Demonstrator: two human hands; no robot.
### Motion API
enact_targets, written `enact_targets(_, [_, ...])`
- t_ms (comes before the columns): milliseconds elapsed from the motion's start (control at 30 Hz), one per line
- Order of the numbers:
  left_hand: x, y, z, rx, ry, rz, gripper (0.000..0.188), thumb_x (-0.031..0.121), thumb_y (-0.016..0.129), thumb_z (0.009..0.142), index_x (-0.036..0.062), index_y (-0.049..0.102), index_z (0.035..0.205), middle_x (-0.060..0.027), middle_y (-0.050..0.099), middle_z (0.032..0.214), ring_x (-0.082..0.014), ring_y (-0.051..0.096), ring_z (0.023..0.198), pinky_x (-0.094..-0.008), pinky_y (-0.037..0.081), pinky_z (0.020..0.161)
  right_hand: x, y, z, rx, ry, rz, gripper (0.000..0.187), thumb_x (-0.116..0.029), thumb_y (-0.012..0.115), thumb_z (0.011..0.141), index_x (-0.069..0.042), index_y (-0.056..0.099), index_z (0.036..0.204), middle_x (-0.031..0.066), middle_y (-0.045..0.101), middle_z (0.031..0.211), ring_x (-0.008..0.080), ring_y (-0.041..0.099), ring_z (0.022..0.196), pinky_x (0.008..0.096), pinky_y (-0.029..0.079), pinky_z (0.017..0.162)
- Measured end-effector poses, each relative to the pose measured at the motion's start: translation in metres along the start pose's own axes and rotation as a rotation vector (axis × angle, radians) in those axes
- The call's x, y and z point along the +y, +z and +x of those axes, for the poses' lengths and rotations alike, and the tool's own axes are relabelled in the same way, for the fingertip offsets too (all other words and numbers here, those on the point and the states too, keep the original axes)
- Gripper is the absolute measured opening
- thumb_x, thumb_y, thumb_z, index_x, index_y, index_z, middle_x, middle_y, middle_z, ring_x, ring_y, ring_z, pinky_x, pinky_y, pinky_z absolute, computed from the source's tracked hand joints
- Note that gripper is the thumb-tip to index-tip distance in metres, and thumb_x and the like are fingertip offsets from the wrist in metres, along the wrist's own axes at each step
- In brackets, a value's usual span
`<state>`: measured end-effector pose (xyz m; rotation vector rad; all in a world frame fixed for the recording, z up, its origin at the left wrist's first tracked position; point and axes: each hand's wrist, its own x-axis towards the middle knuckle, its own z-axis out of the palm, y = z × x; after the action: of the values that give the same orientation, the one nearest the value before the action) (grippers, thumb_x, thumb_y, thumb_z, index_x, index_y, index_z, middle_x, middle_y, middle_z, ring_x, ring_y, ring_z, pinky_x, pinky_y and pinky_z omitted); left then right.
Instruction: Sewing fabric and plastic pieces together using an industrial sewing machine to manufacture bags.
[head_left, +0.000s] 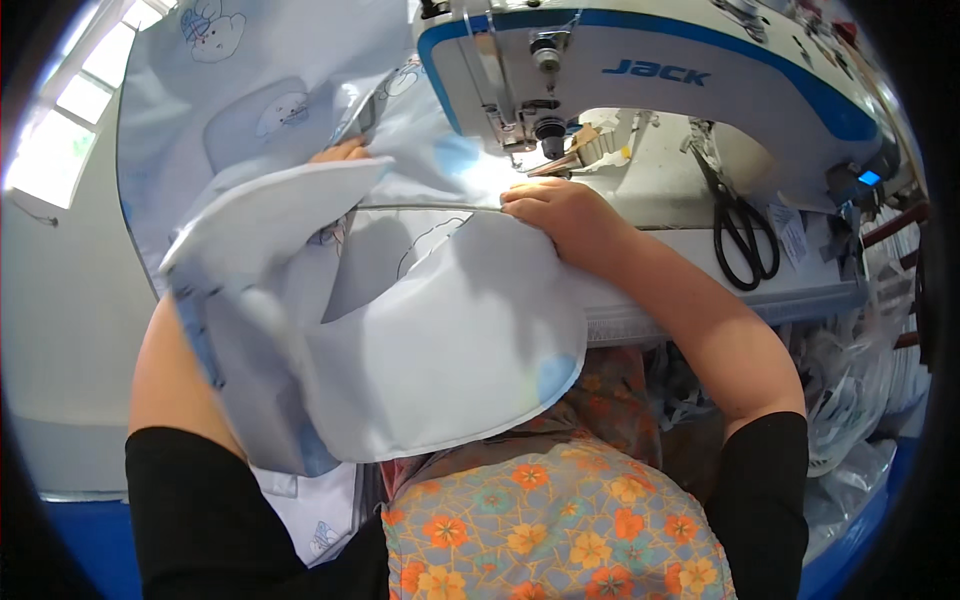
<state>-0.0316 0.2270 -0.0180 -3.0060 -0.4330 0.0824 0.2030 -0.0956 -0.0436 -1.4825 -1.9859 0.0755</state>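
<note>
A large piece of pale blue-white fabric [450, 350] with printed cartoon animals hangs over the front of the table and drapes toward my lap. Its upper edge runs to the needle area of the sewing machine [549, 140]. My right hand [570, 220] is closed on that edge, thumb and fingers pressed together just in front of the presser foot. Behind a raised fold, my left hand [343, 151] shows only its curled fingers on the fabric; the rest of it and the wrist are covered by cloth.
Black-handled scissors [745, 235] lie on the table right of my right forearm, beside a small paper label [788, 234]. More printed fabric [250, 90] spreads at the back left. Clear plastic bags [850, 400] hang below the table at the right.
</note>
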Motion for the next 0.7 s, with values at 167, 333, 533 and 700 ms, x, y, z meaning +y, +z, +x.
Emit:
enact_targets(167, [-0.006,-0.069,0.065,0.03,0.298,0.347,0.045,0.025,0.057,0.093,0.0039,0.054,0.133,-0.024,0.044,0.149,-0.0364,0.046,0.136,-0.0389,0.04,0.111,0.003,0.004,0.004,-0.018,-0.012,-0.028,0.029,-0.005,0.063,0.083,-0.005,0.068,0.112,0.0123,0.068,0.123,0.0302,0.064,0.117,0.0392,0.051,0.1])
enact_targets(333, [0.136,-0.091,0.038,-0.444,0.388,0.305,0.045,0.025,0.059,0.091,0.002,0.056,0.131,-0.0236,0.043,0.15,-0.0356,0.046,0.136,-0.0394,0.043,0.109,-0.004,-0.008,-0.012,-0.009,-0.024,-0.194,0.029,-0.007,0.065,0.079,-0.006,0.069,0.109,0.0093,0.069,0.12,0.0281,0.066,0.109,0.0367,0.053,0.095])
enact_targets(533, [0.201,-0.05,-0.068,-0.131,0.226,-0.105,0.059,0.026,0.059,0.092,-0.0021,0.046,0.143,-0.0256,0.047,0.144,-0.0377,0.046,0.134,-0.0429,0.045,0.106,0.0,-0.004,-0.013,0.065,-0.141,-0.159,0.03,-0.007,0.068,0.077,-0.003,0.07,0.106,0.0118,0.069,0.119,0.0277,0.066,0.109,0.0361,0.054,0.094])
enact_targets(700, [0.217,-0.02,-0.042,0.13,-0.128,-0.355,0.06,0.027,0.06,0.093,-0.0016,0.045,0.143,-0.0255,0.046,0.145,-0.0405,0.046,0.133,-0.0473,0.038,0.111,0.013,-0.01,-0.006,0.017,-0.207,-0.15,0.027,-0.005,0.068,0.077,-0.004,0.07,0.104,0.0117,0.071,0.116,0.0276,0.068,0.106,0.0366,0.055,0.092])
